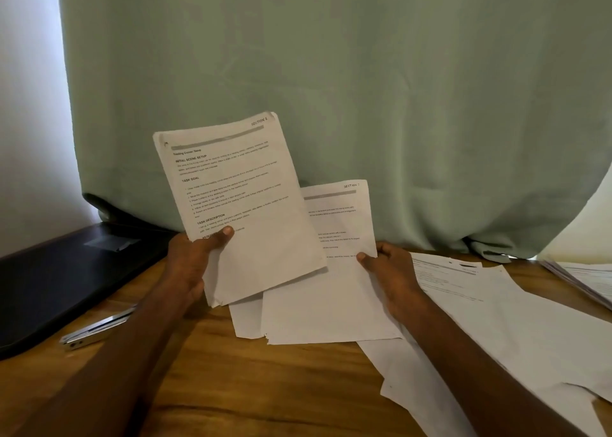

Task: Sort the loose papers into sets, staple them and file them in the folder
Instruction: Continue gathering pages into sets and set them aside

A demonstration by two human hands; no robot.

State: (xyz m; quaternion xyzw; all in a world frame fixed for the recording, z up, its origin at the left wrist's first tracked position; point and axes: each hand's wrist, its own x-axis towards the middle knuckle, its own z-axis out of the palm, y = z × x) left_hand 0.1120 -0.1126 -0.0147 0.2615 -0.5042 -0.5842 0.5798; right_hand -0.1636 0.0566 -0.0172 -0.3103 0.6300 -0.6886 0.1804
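Observation:
My left hand grips a thin set of printed sheets by its lower left edge, thumb on top, raised and tilted above the wooden table. Its top page is headed "SECTION 1" and has a staple at the top left corner. My right hand pinches the right edge of a second sheaf of papers, which sits lower and partly behind the first set. A metal stapler lies on the table to the left. The black folder lies closed at the far left.
Loose white sheets are spread over the right side of the table, and another stack of papers lies at the far right edge. A green curtain hangs along the back, down to the table.

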